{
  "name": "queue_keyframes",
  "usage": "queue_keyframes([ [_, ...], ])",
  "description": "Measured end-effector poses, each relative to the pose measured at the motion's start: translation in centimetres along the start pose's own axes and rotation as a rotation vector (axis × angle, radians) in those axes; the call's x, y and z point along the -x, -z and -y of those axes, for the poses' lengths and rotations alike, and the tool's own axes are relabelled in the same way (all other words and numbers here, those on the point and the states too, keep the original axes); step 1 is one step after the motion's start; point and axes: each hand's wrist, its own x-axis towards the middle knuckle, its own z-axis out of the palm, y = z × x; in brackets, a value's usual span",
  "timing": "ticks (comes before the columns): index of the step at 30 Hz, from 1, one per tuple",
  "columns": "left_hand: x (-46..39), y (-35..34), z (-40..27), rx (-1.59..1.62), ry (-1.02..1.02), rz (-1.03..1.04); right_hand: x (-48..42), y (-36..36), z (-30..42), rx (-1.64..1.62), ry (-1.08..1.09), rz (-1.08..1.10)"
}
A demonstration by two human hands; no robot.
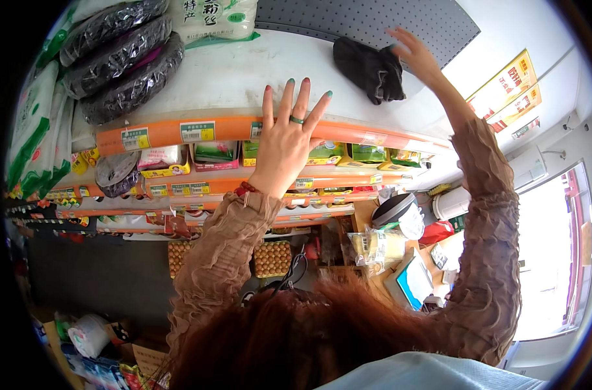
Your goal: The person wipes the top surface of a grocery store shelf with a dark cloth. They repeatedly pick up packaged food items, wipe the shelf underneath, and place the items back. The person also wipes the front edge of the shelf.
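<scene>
My left hand (286, 141) rests palm down across the orange front edge of a white top shelf (218, 78), with its fingers spread over the surface. It wears a green ring, and a red bead bracelet circles the wrist. A crumpled black cloth (369, 68) lies on the shelf against the grey perforated back panel. My right hand (417, 56) is raised just beside the cloth's right end, slightly blurred, its fingers apart with nothing seen in them. Whether a fingertip touches the cloth I cannot tell. Both arms are in ruffled brown sleeves.
Black plastic-wrapped rings (125, 63) and a bag of noodles (215, 19) stand on the shelf's left. Lower shelves hold boxed packets (213, 153). Below are egg trays (272, 258), a cluttered counter (374, 214) and, at lower left, a cardboard box (149, 358). A bright window is at right.
</scene>
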Motion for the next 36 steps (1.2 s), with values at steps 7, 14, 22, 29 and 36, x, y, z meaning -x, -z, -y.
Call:
queue_keyframes([
  [7, -0.5, -0.3, -0.3, 0.060, 0.011, -0.038, -0.7, -7.4, 2.9, -0.054, 0.034, 0.349],
  [14, -0.6, -0.5, -0.2, 0.051, 0.002, -0.050, 0.1, -6.6, -6.8, -0.259, -0.037, 0.244],
  [22, -0.2, -0.5, 0.3, -0.017, 0.039, -0.004, 5.4, -4.2, -21.7, -0.015, -0.486, 0.233],
  [29, 0.1, -0.9, 0.6, -0.037, 0.028, 0.015, 3.1, -5.4, -16.7, -0.016, -0.562, 0.321],
  [36, 0.0, -0.9, 0.3, 0.040, -0.008, -0.022, -3.4, -8.8, 0.9, -0.093, -0.026, 0.264],
])
